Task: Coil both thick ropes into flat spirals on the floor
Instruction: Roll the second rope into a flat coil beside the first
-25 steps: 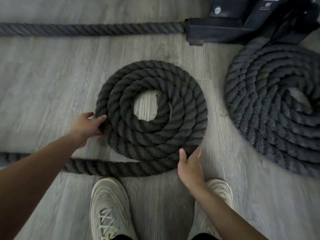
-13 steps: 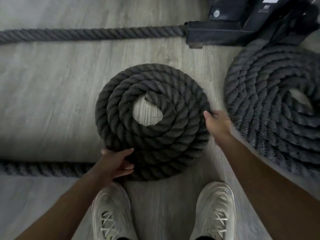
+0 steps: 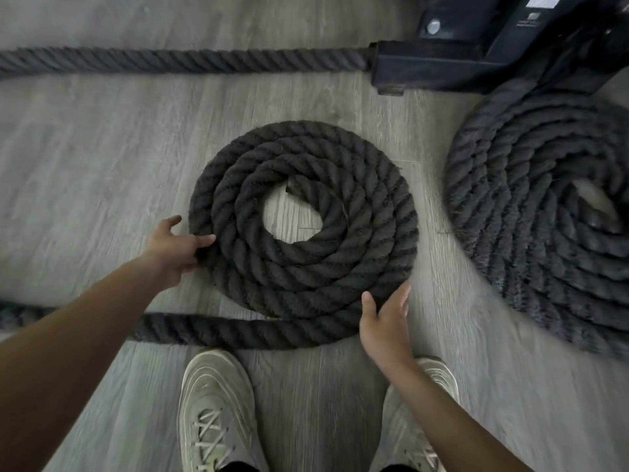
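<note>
Spiral [image 3: 303, 264] of thick, coarse twisted rope, flat on grey plank floor [image 3: 102, 165]; loose tail [image 3: 218, 330] straight along its near edge, long axis leftward; left hand [image 3: 175, 247] clasping spiral's left rim; right hand [image 3: 386, 325] open, nearer tail's junction; second spiral [image 3: 544, 240] well right.
</note>
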The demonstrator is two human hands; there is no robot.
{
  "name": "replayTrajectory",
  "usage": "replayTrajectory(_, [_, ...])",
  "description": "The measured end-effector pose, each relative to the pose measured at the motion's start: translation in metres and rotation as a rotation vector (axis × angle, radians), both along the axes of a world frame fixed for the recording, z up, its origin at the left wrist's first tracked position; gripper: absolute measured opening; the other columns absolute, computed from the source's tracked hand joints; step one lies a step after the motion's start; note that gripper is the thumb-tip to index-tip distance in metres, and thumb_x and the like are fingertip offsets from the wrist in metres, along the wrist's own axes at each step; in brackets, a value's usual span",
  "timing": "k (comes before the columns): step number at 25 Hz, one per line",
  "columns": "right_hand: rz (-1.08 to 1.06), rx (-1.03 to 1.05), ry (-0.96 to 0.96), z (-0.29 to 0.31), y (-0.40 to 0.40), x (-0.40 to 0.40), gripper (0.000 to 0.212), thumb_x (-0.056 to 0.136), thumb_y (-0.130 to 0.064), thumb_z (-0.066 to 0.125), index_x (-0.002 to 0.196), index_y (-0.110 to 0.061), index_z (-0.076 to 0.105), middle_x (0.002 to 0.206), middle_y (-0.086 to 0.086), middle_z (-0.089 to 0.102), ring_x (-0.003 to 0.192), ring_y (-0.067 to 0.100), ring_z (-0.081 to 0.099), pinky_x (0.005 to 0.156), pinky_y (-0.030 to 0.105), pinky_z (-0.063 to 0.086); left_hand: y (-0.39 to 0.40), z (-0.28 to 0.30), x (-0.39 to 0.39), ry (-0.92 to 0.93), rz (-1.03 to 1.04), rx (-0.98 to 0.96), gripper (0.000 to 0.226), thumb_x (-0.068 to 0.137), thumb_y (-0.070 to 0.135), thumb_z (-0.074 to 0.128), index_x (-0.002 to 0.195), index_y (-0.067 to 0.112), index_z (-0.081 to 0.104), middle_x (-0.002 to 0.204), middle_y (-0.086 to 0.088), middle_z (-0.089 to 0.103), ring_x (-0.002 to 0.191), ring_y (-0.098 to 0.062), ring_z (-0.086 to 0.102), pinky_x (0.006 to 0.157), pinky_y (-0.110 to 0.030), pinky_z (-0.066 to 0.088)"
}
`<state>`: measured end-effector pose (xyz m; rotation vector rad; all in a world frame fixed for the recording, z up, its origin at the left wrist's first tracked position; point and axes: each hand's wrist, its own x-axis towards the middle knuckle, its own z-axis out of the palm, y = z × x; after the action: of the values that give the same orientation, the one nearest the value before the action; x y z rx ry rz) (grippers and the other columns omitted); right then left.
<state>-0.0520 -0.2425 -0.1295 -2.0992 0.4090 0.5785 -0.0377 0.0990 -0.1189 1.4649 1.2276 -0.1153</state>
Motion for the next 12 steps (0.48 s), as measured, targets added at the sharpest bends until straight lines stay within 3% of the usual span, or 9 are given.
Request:
replayTrajectory(2, [0.018,-0.036,-0.024,0.000,-0.010,0.030,0.075,0.107,-0.033,0.043,0.162,-0.015,-0.005,0.169,0.014,0.009,0.154,0.031,0.016,0.120,0.038,0.018,-0.018,0.005,-0.016,0.001,0.023,0.005,0.096,0.080,0.007,0.083,0.154,0.030,0.026,0.137,-0.014,0.058,0.104,-0.032,0.068,0.071,-0.044,0.060])
replayTrajectory(4, [0.021,-0.080,-0.053,-0.003,-0.024,0.075,0.068,0.107,-0.034,0.042,0.163,-0.025,0.006,0.165,0.015,0.019,0.148,0.036,0.029,0.116,0.041,0.029,-0.052,0.004,-0.042,-0.038,0.009,-0.045,0.088,0.080,0.005,0.082,0.147,0.028,0.029,0.134,-0.012,0.059,0.102,-0.032,0.069,0.066,-0.043,0.063])
replayTrajectory(8, [-0.018,-0.167,-0.176,-0.004,-0.038,0.144,0.059,0.100,-0.035,0.053,0.156,-0.026,0.036,0.154,0.009,0.046,0.137,0.032,0.048,0.109,0.039,0.042,-0.099,0.005,-0.076,-0.055,-0.038,-0.354,0.079,0.081,0.007,0.081,0.141,0.029,0.035,0.135,-0.009,0.060,0.109,-0.027,0.068,0.072,-0.032,0.061])
replayTrajectory(10, [-0.052,-0.199,-0.166,-0.005,-0.028,0.132,0.061,0.099,-0.033,0.052,0.157,-0.026,0.033,0.156,0.011,0.042,0.141,0.034,0.041,0.110,0.041,0.039,-0.086,0.013,-0.064,-0.036,-0.025,-0.335,0.068,0.085,0.023,0.078,0.139,0.025,0.036,0.134,-0.008,0.060,0.104,-0.027,0.068,0.068,-0.035,0.059])
replayTrajectory(12, [-0.106,-0.195,-0.123,-0.006,-0.018,0.091,0.066,0.102,-0.032,0.049,0.161,-0.027,0.020,0.158,0.016,0.030,0.143,0.039,0.032,0.110,0.047,0.037,-0.059,0.014,-0.043,-0.008,-0.046,-0.131,0.084,0.086,0.032,0.078,0.151,0.027,0.024,0.135,-0.004,0.057,0.107,-0.024,0.065,0.064,-0.034,0.056])
